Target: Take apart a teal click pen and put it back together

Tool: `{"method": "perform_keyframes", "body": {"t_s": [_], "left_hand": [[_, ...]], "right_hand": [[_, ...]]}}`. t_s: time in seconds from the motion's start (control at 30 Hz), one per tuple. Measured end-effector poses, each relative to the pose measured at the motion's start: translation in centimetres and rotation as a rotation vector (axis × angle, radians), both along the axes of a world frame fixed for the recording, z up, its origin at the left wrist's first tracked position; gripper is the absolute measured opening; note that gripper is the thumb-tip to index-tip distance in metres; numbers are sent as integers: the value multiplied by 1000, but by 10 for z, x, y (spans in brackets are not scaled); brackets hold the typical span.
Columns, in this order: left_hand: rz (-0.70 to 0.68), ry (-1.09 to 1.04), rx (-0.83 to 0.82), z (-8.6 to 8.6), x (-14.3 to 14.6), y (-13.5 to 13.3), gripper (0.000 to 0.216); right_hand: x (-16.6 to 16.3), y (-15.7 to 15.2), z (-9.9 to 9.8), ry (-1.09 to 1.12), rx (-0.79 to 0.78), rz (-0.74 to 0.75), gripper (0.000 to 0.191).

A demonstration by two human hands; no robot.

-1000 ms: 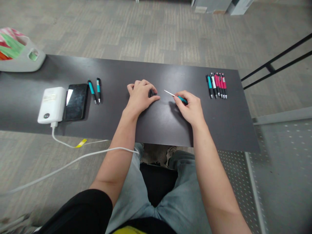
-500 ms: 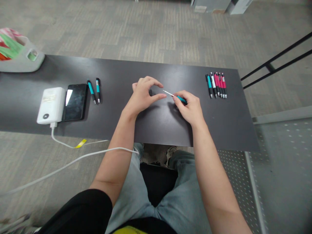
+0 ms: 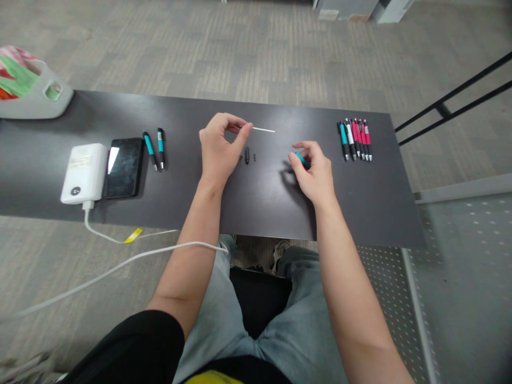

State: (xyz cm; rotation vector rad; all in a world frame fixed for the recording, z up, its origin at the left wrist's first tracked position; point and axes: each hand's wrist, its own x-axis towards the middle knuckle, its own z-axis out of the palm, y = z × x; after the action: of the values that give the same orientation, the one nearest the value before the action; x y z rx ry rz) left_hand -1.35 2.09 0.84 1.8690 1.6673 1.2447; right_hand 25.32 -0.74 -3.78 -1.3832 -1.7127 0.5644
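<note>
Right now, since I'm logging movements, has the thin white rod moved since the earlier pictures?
Yes: the thin white rod, now in the left hand, is nearer the far edge of the dark table and farther left along it.

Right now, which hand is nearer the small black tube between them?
Left. The left hand, pinching a white stick, is close left of the black tube; the right hand, holding a teal barrel, is farther to its right.

Soft, diffuse indoor light is washing over a dark counter [image 3: 264, 205], spreading a pale sheen across its middle, while white glare is streaking a black phone [image 3: 125, 173], a faint shadow is falling beside the right hand [image 3: 317, 173], and blur is softening the lower-left corner.
</note>
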Motion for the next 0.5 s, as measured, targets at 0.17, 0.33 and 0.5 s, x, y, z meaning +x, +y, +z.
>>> {"method": "perform_keyframes", "body": {"t_s": [0.17,0.33,0.5], "left_hand": [[-73,236,-18,0,4,-8,12],[-344,340,-114,2,10,-14,26],[-415,372,-159,-2,20,-13,32]], "right_hand": [[0,0,0,-8,13,-8,37],[-1,-1,1,7,0,-3,38],[-2,1,0,5,-15,-35,40]]}}
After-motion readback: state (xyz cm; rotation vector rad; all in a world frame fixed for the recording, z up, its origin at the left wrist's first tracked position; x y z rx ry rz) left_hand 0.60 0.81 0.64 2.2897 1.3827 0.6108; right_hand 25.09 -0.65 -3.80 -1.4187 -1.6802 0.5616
